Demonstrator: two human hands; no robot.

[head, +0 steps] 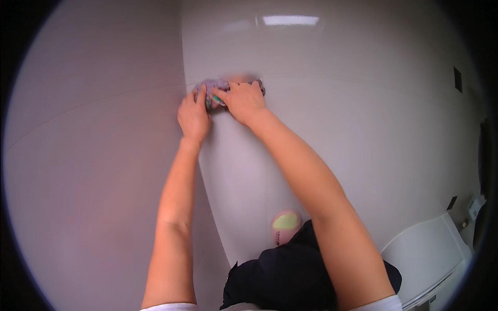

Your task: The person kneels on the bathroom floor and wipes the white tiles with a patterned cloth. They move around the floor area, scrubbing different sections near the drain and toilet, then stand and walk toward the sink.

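Note:
A crumpled cloth [215,86], patterned in lilac, green and dark tones, lies pressed against a pale, glossy wall [330,97] close to the vertical corner. On the cloth's left part rests my left hand [195,116], fingers pointing up and spread a little. My right hand [246,102] presses on its right part, with the thumb reaching towards the left hand. A dark patterned bit of the cloth shows past the right fingertips. The palms hide most of what lies under them.
Another smooth wall [85,155] adjoins on the left. A white appliance or fixture with a lid [424,245] stands at the lower right, near a small white device [474,206]. Dark rectangular plates [458,79] are on the wall. Below is a pink and yellow-green round-ended object [286,225].

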